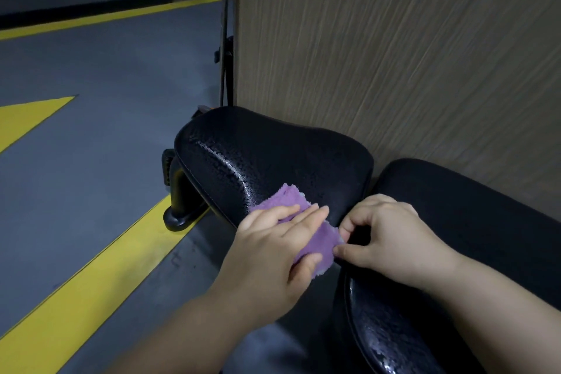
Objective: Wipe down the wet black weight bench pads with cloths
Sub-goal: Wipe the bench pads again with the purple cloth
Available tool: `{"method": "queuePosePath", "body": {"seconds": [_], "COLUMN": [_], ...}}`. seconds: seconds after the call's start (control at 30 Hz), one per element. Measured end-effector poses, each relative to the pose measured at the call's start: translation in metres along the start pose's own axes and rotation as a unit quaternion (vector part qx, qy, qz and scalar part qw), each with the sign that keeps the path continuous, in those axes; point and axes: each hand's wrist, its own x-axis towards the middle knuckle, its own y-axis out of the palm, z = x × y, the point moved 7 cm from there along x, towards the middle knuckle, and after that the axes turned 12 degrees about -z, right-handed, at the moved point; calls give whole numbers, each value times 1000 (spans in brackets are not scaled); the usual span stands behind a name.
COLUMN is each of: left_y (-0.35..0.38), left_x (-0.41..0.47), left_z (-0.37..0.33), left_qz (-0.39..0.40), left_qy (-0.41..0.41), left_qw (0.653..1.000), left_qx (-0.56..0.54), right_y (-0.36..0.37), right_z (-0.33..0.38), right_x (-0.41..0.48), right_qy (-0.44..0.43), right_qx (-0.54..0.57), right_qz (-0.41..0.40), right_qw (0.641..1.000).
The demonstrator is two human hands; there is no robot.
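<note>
The purple cloth [323,240] lies on the wet seat pad [273,155] at its 6 o'clock edge. The left hand [273,252] presses it flat with straight fingers; the right hand [391,234] pinches its 3 o'clock edge. Wiping seems barely begun; next, a sweep toward 12 o'clock, then the back pad [455,215] at 4 o'clock.

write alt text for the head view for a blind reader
A left hand presses a purple cloth onto a wet black seat pad while the right hand pinches the cloth's edge. A second black pad lies to the right, beside a wood-grain panel; the grey floor has yellow lines.
</note>
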Motion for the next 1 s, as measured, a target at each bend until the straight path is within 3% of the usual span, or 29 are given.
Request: {"method": "queuePosePath", "body": {"seconds": [0.2, 0.33, 0.6, 0.7, 0.83, 1.0], "left_y": [-11, -14, -2, -2, -3, 9], "left_x": [2, 4, 0, 1, 5, 9], "left_z": [-5, -4, -12, -20, -12, -4], "left_qz": [-57, -76, 30, 32, -6, 51], "left_qy": [37, 48, 113, 142, 113, 73], "left_qw": [998, 996, 989, 983, 988, 994], "left_qx": [7, -15, -89, -109, -106, -64], "right_y": [-15, -21, -32, -32, -31, -30], "right_z": [-11, -4, -2, 0, 4, -7], "right_x": [20, 27, 32, 32, 35, 40], "right_qy": [-12, -68, -136, -146, -192, -145], "right_qx": [-6, -29, -39, -47, -93, -140], "right_qz": [-19, -58, -63, -55, -44, -72], "right_qw": [1000, 996, 988, 987, 976, 977]}}
